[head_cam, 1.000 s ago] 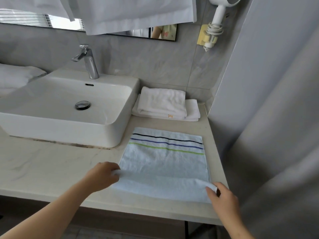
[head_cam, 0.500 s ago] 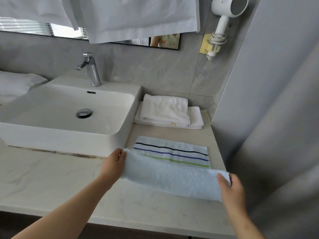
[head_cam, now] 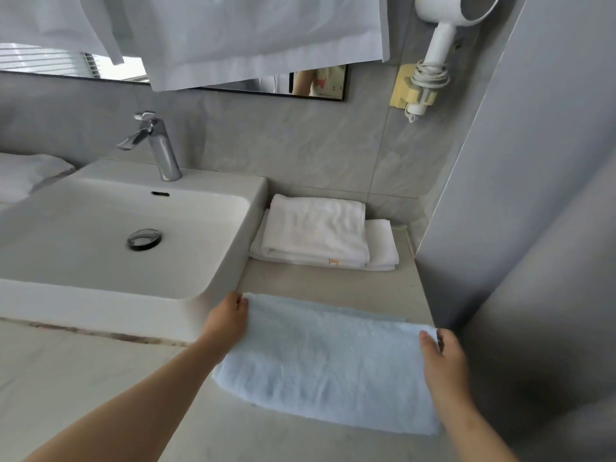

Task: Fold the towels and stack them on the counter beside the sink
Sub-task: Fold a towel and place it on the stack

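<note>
A pale blue towel [head_cam: 326, 361] lies folded in half on the counter [head_cam: 320, 281] to the right of the sink [head_cam: 100, 288]; its stripes are hidden under the fold. My left hand [head_cam: 226, 321] pinches the towel's far left corner. My right hand [head_cam: 443, 358] pinches the far right corner at the counter's right edge. Two folded white towels [head_cam: 316, 231] sit stacked against the back wall beside the sink.
A chrome faucet [head_cam: 156, 145] stands behind the basin. A white hair dryer [head_cam: 436, 45] hangs on the wall at upper right. White cloth [head_cam: 250, 35] hangs over the mirror. A grey wall [head_cam: 533, 195] borders the counter's right side. Another white towel [head_cam: 23, 175] lies far left.
Both hands carried the towel's near edge up and away over the striped far end, so the towel now lies folded in half with the stripes covered.
</note>
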`<state>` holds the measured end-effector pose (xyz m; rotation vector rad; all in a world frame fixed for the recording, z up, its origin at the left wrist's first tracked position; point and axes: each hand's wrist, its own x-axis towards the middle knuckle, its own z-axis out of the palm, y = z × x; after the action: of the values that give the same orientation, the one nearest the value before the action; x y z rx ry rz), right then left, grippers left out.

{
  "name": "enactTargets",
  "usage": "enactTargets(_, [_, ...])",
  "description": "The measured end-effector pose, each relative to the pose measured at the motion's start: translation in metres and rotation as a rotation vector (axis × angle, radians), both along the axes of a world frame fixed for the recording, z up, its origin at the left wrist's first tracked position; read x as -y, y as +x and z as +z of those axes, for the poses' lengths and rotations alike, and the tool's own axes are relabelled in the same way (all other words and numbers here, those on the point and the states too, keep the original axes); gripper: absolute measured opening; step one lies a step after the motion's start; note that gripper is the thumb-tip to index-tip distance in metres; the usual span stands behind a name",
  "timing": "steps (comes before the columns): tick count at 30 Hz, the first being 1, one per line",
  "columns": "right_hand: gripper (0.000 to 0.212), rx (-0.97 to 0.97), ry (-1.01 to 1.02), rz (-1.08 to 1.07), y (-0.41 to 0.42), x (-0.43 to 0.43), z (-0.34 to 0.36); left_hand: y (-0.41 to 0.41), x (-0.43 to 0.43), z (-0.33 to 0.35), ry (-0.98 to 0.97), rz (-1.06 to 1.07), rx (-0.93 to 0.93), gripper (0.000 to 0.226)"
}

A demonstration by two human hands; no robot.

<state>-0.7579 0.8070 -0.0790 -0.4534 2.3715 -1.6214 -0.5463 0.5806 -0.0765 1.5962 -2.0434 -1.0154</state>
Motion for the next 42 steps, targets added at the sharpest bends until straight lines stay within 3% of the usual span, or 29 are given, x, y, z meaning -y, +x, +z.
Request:
enactTargets(13, [0.017,0.071,0.230,0.112,-0.062,0.052,-0.030,-0.039,0.043,-0.031,0.075,0.098,0.098,0.022])
enactTargets(21, [0.014,0.079,0.368,0.141,-0.072,0.061,-0.046,-0.051,0.049,-0.049,0.064,0.036,0.341,0.020])
enactTargets(25, [0.018,0.086,0.393,0.136,-0.068,0.064,-0.047,-0.052,0.051,-0.051,0.076,0.019,0.329,0.036])
enactTargets(27, [0.009,0.094,0.392,0.138,-0.066,0.064,-0.048,-0.050,0.053,-0.054,0.061,-0.040,0.353,0.040])
enactTargets(29, [0.002,0.091,0.384,0.157,-0.067,0.063,-0.045,-0.049,0.055,-0.056,0.038,-0.090,0.403,0.033])
enactTargets(35, [0.007,0.060,0.366,0.162,-0.074,0.061,-0.049,-0.047,0.053,-0.061,-0.040,-0.051,0.369,0.019])
enactTargets(42, [0.017,-0.019,0.433,0.113,-0.082,0.064,-0.064,-0.052,0.051,-0.060,-0.127,-0.002,0.340,0.024])
